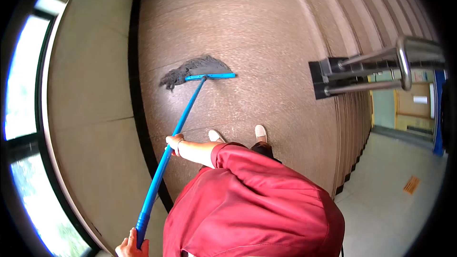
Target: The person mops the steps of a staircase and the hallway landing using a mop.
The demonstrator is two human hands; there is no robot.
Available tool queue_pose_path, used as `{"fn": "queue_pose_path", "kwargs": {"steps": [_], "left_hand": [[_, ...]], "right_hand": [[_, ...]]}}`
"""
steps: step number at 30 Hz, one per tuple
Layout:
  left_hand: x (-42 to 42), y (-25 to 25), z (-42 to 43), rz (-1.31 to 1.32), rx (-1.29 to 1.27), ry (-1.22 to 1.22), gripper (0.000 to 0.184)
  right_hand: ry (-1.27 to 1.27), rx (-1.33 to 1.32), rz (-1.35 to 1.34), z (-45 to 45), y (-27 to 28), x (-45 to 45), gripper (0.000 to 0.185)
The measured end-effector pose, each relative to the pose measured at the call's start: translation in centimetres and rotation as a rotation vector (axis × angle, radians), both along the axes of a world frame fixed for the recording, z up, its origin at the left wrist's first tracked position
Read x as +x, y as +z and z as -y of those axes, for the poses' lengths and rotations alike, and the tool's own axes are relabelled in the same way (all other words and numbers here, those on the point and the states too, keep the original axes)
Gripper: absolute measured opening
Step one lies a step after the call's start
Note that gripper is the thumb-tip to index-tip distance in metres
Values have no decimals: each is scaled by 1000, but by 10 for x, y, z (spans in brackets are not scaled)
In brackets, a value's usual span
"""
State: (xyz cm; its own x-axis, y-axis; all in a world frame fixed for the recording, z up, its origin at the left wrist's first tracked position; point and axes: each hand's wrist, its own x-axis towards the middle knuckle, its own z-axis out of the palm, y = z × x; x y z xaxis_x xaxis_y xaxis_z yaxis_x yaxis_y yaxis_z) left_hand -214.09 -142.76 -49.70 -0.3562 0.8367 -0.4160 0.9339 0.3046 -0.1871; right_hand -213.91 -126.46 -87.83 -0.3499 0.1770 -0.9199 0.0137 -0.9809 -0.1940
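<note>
A blue-handled mop (164,162) runs slantwise from the lower left up to its blue crossbar on the floor. Its grey string head (202,64) lies spread on the speckled landing, bunched at the left end. My right hand (175,143) reaches across my body and is closed around the middle of the handle. At the bottom left, my left hand (132,244) is wrapped round the upper end of the handle, partly cut off by the frame edge.
The landing floor (266,33) has a black skirting along the left wall (95,76). Stairs (333,9) rise at upper right, and others descend at right. A metal handrail (404,66) juts out between them. A window (28,81) is at far left.
</note>
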Motion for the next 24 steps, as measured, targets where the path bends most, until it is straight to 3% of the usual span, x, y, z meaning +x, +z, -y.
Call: {"fn": "queue_pose_path", "kwargs": {"steps": [1, 8, 11, 13, 15, 17, 20, 24], "left_hand": [[11, 2, -12, -14, -30, -44, 37], [85, -9, -93, -38, 11, -503, 39], [138, -32, -132, 25, 77, -704, 39], [178, -56, -159, 79, 100, -845, 38], [219, -86, -181, 116, 134, -996, 38], [261, -106, -196, 154, 164, -1079, 38], [306, -114, -204, 112, 172, -1156, 39], [309, -109, -186, 68, 134, -1042, 39]], "right_hand": [[-36, -5, -50, -7, -1, 20, 23], [-639, -81, -186, -41, -21, 196, 8], [-923, -97, -219, -54, -32, 290, 8], [-950, 8, -252, -57, -72, 356, 7], [-1151, -4, -141, -64, -72, 423, 7], [-1251, 17, -94, -66, -109, 483, 8], [-1195, 25, -17, -72, -93, 535, 7], [-1146, -10, -45, -62, -75, 537, 12]]}}
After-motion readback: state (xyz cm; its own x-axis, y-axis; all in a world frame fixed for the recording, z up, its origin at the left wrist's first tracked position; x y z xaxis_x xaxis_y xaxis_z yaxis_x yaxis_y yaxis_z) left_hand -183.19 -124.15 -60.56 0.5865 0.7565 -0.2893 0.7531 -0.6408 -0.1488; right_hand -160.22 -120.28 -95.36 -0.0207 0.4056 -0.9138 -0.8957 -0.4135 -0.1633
